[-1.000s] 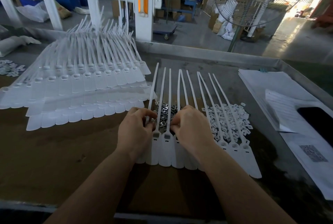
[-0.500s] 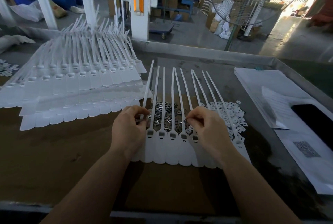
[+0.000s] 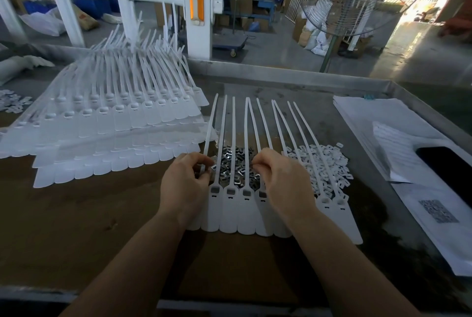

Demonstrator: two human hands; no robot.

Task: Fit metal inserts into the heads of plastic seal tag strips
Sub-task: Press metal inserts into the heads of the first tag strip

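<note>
A joined row of white seal tag strips (image 3: 237,212) lies in front of me, tails pointing away. Several heads near the left hold metal inserts; the two rightmost heads (image 3: 332,201) look open. Under the tails lies a pile of small metal inserts (image 3: 236,166). My left hand (image 3: 185,189) rests over the row's left end and pinches a metal insert (image 3: 213,167) at its fingertips. My right hand (image 3: 283,184) covers the middle heads, fingers curled and pinched at the pile's edge; what it pinches is hidden.
A big stack of white tag strips (image 3: 115,122) fans out at the left. White plastic caps (image 3: 324,166) are heaped right of the inserts. Papers (image 3: 398,143) and a dark phone (image 3: 449,171) lie at the right. The table's metal rim (image 3: 293,79) runs along the back.
My right hand has moved left, back to the insert pile, from the heads further right. My left hand now shows an insert at its fingertips. The view has shifted slightly.
</note>
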